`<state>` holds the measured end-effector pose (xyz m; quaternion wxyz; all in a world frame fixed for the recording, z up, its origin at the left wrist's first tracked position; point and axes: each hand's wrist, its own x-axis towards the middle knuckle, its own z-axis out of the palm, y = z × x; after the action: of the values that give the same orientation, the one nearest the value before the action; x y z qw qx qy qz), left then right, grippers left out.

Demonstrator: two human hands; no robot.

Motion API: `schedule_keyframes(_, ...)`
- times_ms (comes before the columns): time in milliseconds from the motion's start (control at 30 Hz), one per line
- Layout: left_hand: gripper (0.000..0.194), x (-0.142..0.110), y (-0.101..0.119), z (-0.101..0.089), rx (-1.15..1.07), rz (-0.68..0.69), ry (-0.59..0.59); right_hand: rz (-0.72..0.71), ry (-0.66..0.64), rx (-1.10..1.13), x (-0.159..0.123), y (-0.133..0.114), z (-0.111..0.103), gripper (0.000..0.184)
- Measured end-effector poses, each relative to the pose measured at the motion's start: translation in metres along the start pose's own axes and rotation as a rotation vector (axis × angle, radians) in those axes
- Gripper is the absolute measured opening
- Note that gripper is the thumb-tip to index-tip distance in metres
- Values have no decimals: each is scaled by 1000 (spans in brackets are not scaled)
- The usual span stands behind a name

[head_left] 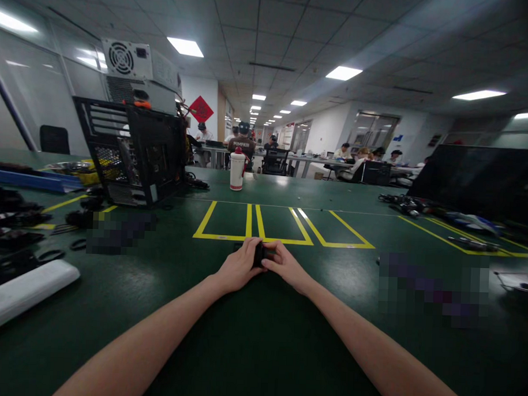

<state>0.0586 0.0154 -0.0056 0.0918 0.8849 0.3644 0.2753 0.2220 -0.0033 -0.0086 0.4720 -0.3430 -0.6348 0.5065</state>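
Observation:
Both my hands meet around a small black object [258, 255] over the green table [189, 357], just in front of the yellow tape outlines. My left hand [243, 263] is closed over its left side and top. From the right, my right hand [286, 266] pinches it with thumb and fingertips. The fingers cover much of the object, so its exact kind does not show. Some dark part of it, or something behind it, shows left of my left hand.
A black computer case [139, 153] with power supplies [139, 61] on top stands left. A white bottle [237, 171] stands beyond the tape. Cables and dark parts lie left, with a white elongated thing [31, 294]. Tools [472, 244] and a dark screen [485, 182] are right.

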Motion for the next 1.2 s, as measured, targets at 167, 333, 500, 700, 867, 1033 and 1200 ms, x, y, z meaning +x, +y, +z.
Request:
schedule_keyframes(167, 60, 0, -3, 2, 3, 28, 24, -7, 102, -62, 1, -1, 4, 24)
schedule_keyframes(333, 58, -1, -2, 2, 15, 23, 24, 9, 118, -93, 4, 0, 3, 28)
schedule_keyframes(500, 57, 0, -2, 0, 20, 24, 12, 23, 29, -16, 3, 1, 0, 31)
schedule_keyframes(700, 57, 0, -2, 1, 12, 26, 14, 26, 65, -37, 1, -4, 2, 25)
schedule_keyframes(867, 57, -1, 0, 0, 6, 15, -2, 15, 101, -92, 2, -5, 3, 27)
schedule_keyframes(1033, 56, 0, 2, -1, 24, 16, 3, 15, 30, -28, 1, -4, 0, 31)
schedule_keyframes(1200, 55, 0, 1, 0, 17, 19, 6, 23, 55, -20, -3, -8, 2, 24)
